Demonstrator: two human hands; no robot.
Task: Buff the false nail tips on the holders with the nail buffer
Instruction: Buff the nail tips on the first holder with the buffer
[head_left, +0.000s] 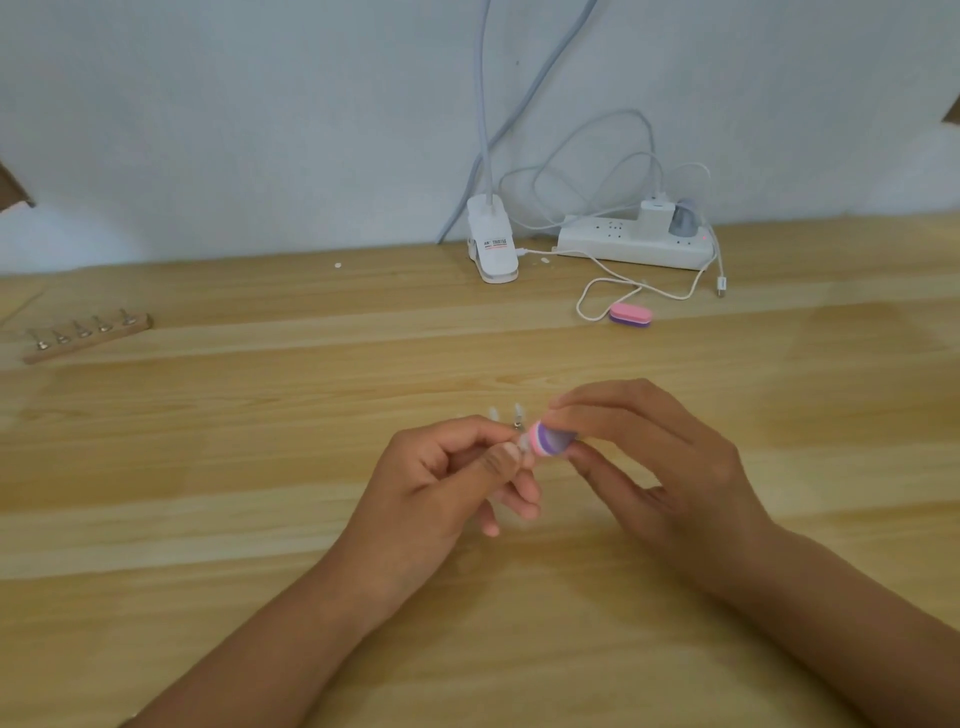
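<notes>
My left hand (452, 483) pinches small metal holders with clear false nail tips (506, 415) that stick up above its fingers, over the middle of the wooden table. My right hand (660, 462) grips a pink and purple nail buffer (548, 439) between thumb and fingers, its end pressed against a nail tip at my left fingertips. The tips are blurred, so their number is unclear.
A wooden strip (85, 338) with several metal holders lies at the far left. A second pink and purple buffer (630, 315) lies at the back right beside a white cable. A white lamp clamp (492, 244) and a power strip (636, 241) stand by the wall.
</notes>
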